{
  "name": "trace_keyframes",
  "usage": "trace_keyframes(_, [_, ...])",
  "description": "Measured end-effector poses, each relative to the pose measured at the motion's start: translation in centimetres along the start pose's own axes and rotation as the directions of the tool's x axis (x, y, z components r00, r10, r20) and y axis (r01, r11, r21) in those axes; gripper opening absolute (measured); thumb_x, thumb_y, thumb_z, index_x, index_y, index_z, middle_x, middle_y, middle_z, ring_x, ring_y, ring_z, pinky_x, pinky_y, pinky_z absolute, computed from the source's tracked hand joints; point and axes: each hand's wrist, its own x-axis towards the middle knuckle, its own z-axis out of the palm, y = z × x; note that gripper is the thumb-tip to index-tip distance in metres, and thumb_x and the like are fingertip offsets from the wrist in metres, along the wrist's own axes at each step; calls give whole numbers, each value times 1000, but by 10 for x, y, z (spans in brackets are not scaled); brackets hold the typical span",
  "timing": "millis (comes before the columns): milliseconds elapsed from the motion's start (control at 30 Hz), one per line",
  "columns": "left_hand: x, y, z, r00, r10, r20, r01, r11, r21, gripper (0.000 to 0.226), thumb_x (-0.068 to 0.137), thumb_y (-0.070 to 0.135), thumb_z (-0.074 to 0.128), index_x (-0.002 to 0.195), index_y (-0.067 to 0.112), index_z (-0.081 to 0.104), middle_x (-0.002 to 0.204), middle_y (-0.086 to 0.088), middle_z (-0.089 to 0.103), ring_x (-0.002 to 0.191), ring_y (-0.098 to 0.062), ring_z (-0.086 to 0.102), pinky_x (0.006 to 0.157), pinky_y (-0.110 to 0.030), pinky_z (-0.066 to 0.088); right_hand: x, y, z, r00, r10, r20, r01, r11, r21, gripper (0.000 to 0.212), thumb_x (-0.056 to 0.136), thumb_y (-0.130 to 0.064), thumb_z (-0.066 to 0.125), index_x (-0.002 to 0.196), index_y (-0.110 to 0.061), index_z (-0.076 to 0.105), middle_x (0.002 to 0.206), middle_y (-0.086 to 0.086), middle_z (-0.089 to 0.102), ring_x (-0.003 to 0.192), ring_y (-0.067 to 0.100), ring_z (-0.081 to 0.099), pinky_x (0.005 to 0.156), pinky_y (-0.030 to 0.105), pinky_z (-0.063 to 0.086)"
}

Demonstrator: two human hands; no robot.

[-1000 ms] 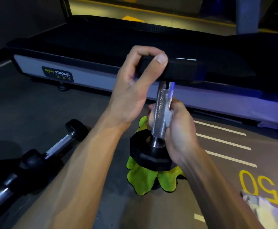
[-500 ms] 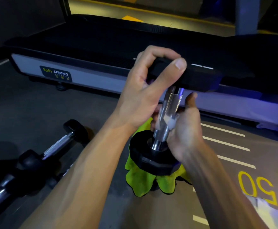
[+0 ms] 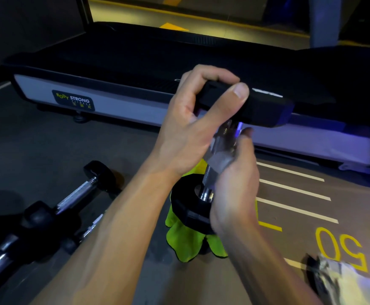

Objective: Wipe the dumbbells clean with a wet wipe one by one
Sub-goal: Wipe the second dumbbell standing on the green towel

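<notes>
Between the right hand's fingers (image 3: 239, 155) and the knurled steel handle (image 3: 222, 142) sits a small pale wet wipe (image 3: 220, 160), pinched against the metal about halfway up the shaft — the right hand (image 3: 234, 183) is curled round the bar with the wipe trapped under it. Above, the left hand (image 3: 192, 128) clamps the top head (image 3: 252, 104) of the dumbbell, thumb on the near face and fingers hooked over the far edge, holding the weight upright and slightly tilted. Its lower head (image 3: 188, 203) stands on a lime-green cloth (image 3: 186, 241) spread on the gym floor (image 3: 124, 146), in front of a treadmill deck (image 3: 113, 100).

Judging by the grip, the handle of this dumbbell is the part being cleaned; whether the two rubber heads have been wiped cannot be told. To the left, well apart from the cloth, other dumbbells (image 3: 74, 194) lie on their sides on the floor — at least two, perhaps three, in a dark cluster. Nothing shows whether those are clean or waiting, so the task looks to be somewhere in its middle at most. A crumpled foil-like packet (image 3: 342, 280) lies at the lower right edge.
</notes>
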Motion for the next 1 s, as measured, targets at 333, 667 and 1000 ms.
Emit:
trace_keyframes(333, [-5, 4, -3, 1000, 10, 25, -9, 999, -41, 21, 92, 35, 66, 107, 20, 64, 127, -14, 55, 77, -26, 62, 60, -46, 55, 28, -21, -1, 974, 182, 139, -199, 973, 121, 49, 97, -44, 41, 58, -19, 59, 53, 1, 55, 47, 20, 45, 49, 28, 37])
trace_keyframes(667, [0, -4, -1, 1000, 27, -14, -26, 999, 47, 15, 94, 35, 65, 106, 25, 65, 113, 4, 63, 110, -14, 56, 101, -40, 46, -28, -4, -4, 973, -226, 42, 230, 961, -157, 35, 103, -12, 42, 123, -29, 66, 91, 2, 69, 88, 7, 60, 80, 22, 47])
trace_keyframes(1000, [8, -7, -1, 999, -21, -46, 23, 998, 50, 19, 94, 40, 66, 107, 26, 67, 111, -1, 61, 106, -10, 56, 102, -36, 44, 0, -2, -46, 974, -134, 182, 184, 938, -294, 22, 104, -19, 56, 123, -16, 68, 113, 3, 77, 109, 22, 72, 103, 57, 51])
